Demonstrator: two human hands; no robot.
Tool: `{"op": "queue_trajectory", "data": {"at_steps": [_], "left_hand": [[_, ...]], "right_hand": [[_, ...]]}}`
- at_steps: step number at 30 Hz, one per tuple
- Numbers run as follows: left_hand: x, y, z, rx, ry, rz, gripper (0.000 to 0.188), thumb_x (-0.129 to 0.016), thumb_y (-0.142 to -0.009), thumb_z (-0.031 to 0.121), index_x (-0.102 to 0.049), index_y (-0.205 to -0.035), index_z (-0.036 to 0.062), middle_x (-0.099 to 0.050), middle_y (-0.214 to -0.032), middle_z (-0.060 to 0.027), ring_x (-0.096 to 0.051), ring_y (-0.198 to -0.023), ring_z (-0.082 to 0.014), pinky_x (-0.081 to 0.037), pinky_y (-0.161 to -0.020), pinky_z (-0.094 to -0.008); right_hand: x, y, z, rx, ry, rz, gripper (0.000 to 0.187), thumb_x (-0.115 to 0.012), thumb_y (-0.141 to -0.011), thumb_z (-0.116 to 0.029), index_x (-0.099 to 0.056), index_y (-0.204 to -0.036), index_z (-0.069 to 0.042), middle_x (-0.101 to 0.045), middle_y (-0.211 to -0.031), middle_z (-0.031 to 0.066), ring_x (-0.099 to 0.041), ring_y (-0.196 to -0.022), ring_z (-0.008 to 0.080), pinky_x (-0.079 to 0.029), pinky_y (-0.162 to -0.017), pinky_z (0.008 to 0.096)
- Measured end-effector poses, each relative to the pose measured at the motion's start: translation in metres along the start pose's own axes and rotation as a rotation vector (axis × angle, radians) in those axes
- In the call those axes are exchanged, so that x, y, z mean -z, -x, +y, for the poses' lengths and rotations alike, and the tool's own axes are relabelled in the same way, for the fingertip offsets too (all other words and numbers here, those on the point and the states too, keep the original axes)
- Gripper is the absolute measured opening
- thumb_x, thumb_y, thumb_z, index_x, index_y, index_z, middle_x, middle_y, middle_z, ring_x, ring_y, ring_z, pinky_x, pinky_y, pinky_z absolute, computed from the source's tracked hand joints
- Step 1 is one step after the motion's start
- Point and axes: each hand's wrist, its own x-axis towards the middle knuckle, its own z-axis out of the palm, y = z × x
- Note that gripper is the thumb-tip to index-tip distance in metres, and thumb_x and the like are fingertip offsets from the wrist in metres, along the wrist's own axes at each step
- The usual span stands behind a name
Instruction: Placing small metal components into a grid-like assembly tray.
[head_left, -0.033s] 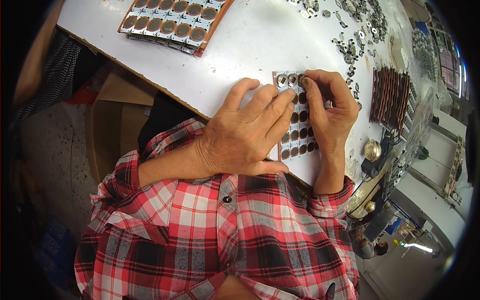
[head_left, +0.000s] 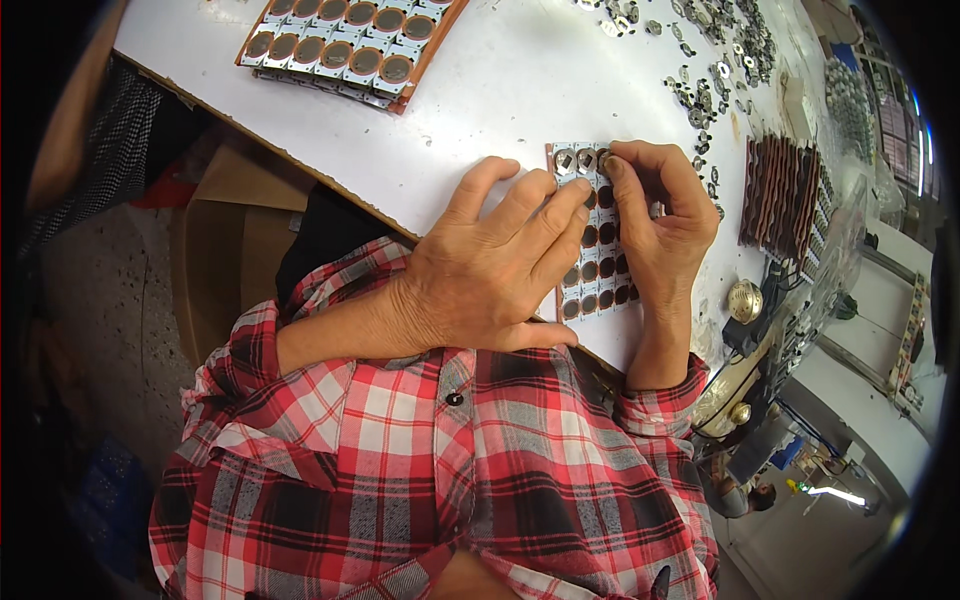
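A panel of small circuit boards with rows of dark round pads lies by the table's front edge. Silver round metal clips sit on the first pads of its far row. My left hand is spread palm down over the panel's left side, fingertips touching it near the far rows and hiding some pads. At the far right corner my right hand is closed, thumb and forefinger pinched over a pad in the far row. Whatever lies between those fingertips is too covered to make out.
Stacked similar panels lie at the far left of the white table. Loose metal clips are scattered at the far right. More panels stand on edge in a row at right, near a round metal object.
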Motion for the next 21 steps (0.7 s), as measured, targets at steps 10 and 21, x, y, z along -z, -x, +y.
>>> {"op": "queue_trajectory", "data": {"at_steps": [10, 21], "left_hand": [[-0.004, -0.003, 0.001, -0.033, -0.042, 0.021, 0.090, -0.051, -0.088, 0.077, -0.071, -0.112, -0.0074, -0.067, -0.124, -0.0184, -0.061, -0.110, -0.0320, -0.045, -0.100, -0.0530], [-0.004, 0.001, 0.002, -0.004, -0.063, 0.037, 0.087, -0.059, -0.078, 0.075, -0.071, -0.112, -0.0043, -0.066, -0.129, -0.0161, -0.059, -0.113, -0.0297, -0.042, -0.105, -0.0508]], "right_hand": [[0.016, -0.011, 0.003, -0.041, -0.121, -0.175, 0.011, -0.073, -0.094, -0.001, -0.074, -0.105, 0.002, -0.070, -0.090, -0.0010, -0.061, -0.081, 0.0041, -0.048, -0.073, 0.0194], [0.092, -0.012, 0.047, -0.093, -0.093, 0.060, 0.018, -0.073, -0.091, 0.001, -0.076, -0.108, -0.001, -0.073, -0.095, -0.0004, -0.062, -0.081, 0.0054, -0.046, -0.070, 0.0210]]}}
